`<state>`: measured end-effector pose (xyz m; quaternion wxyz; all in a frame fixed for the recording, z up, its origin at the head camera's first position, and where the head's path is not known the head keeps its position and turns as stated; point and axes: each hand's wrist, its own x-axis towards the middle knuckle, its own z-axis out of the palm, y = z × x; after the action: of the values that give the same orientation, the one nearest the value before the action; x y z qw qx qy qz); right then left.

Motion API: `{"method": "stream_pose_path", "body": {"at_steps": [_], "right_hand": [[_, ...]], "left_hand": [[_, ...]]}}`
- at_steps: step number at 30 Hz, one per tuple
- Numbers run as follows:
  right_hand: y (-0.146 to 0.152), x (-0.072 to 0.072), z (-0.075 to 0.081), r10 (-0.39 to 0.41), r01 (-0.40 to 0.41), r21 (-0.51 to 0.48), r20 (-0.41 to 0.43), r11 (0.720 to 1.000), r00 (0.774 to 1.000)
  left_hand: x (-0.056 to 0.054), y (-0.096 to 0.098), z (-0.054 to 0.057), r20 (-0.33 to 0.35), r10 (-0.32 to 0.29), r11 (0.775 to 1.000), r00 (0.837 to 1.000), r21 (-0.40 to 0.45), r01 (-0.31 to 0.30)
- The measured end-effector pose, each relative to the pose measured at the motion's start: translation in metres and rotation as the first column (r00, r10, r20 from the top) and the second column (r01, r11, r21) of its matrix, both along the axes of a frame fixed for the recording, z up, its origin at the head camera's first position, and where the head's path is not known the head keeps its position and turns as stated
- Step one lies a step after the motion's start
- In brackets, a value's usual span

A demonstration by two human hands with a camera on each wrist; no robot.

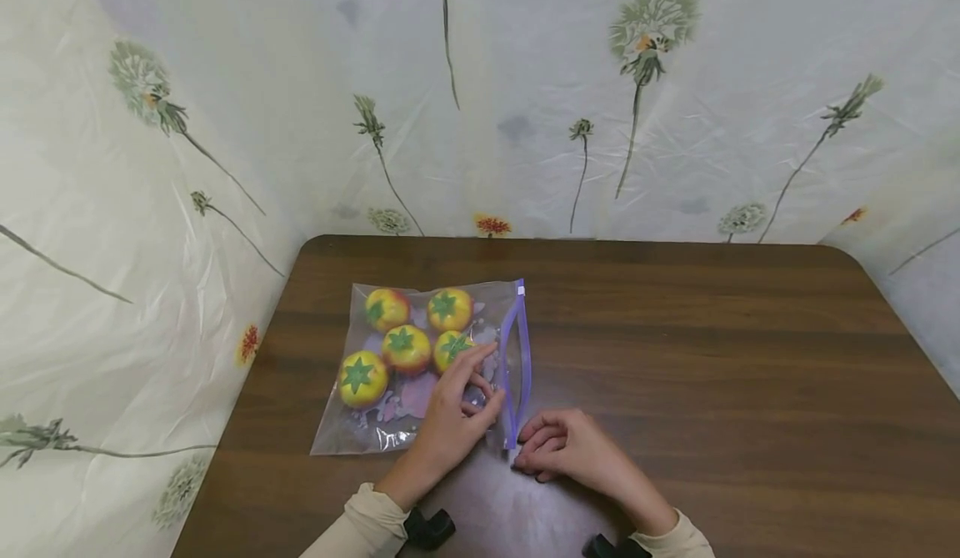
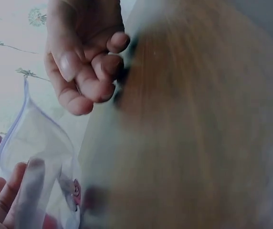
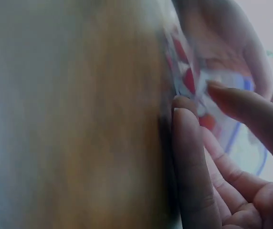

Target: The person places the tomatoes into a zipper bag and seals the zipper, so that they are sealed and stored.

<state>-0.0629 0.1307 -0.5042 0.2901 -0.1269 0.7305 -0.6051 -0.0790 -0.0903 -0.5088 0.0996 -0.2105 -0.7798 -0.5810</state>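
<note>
A clear zip bag with a purple zip edge lies flat on the table, its mouth facing right and parted. Inside are several round yellow-and-red fruits with green star-shaped leaf caps. My left hand is over the bag's right part, fingers loosely bent and spread beside the mouth, covering part of one fruit. Near the lower end of the purple zip is my right hand, its fingers loosely curled. In the right wrist view, thumb and index fingertip stand apart with nothing pinched between them.
The dark brown wooden table extends to the right of the bag. Behind it and on the left hangs a pale sheet printed with dandelions. A black wrist mount sits at the left sleeve.
</note>
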Motion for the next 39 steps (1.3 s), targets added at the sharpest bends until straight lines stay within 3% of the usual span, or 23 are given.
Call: {"method": "stream_pose_path", "body": {"at_steps": [7, 16, 25, 32, 35, 39], "right_hand": [[-0.017, 0.012, -0.006, -0.015, 0.015, -0.033, 0.022, 0.999, 1.000], [-0.022, 0.015, -0.004, -0.115, 0.115, 0.008, 0.033, 0.993, 0.993], [-0.030, 0.015, -0.006, -0.165, 0.164, 0.022, 0.023, 0.986, 0.986], [-0.030, 0.015, -0.004, -0.181, 0.181, -0.003, 0.042, 0.983, 0.983], [-0.029, 0.016, -0.003, -0.180, 0.181, -0.012, 0.045, 0.983, 0.983], [-0.028, 0.015, -0.004, -0.171, 0.172, -0.014, 0.045, 0.985, 0.984]], "left_hand": [[-0.006, -0.008, 0.006, 0.010, 0.043, 0.999, 0.999, 0.026, -0.044], [-0.015, -0.018, 0.018, -0.011, 0.124, 0.991, 0.992, 0.050, -0.123], [-0.030, -0.029, 0.037, -0.020, 0.129, 0.990, 0.991, 0.058, -0.127], [-0.060, -0.032, 0.065, -0.060, 0.055, 0.993, 0.997, -0.106, -0.061], [-0.078, -0.031, 0.077, -0.045, 0.022, 0.974, 0.999, -0.224, -0.031], [-0.104, -0.028, 0.088, 0.020, -0.019, 0.931, 1.000, -0.364, 0.025]]}}
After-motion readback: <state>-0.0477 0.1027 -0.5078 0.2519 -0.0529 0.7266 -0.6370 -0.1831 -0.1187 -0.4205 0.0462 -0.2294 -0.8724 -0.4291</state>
